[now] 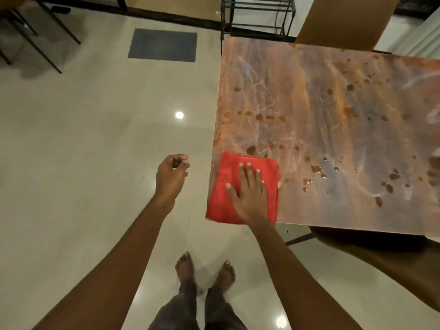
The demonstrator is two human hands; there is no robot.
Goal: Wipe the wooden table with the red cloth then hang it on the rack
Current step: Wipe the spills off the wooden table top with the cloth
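Red cloth: the red cloth point(222, 203) lies folded to a rough square on the near left corner of the desk; its left and near edges reach the edges of the desk top.
Right hand: the right hand point(250, 194) lies flat on top of the cloth, palm down, with the fingers straight and a little spread; it presses on the cloth and does not grip it.
Left hand: the left hand point(171, 173) hangs in the air over the floor, just beside the left edge of the desk; its fingers are loosely curled and there is nothing in it.
Desk: the wooden desk point(333, 115) has a glossy brown top with pale smeared streaks.
Drops: many dark wet drops point(259, 117) sit on the top, some just beyond the cloth and more to the right.
Rack: a black metal rack point(259, 15) stands on the floor behind the far left corner of the desk, well apart from the cloth.
Chairs: one brown chair point(338, 20) stands at the far side of the desk, and another brown seat point(381, 258) at the near right.
Floor: the light tiled floor point(83, 139) is shiny; a dark mat point(163, 45) lies on it, to the left of the rack.
Person: two bare feet point(184, 265) below dark trousers stand near the corner of the desk.
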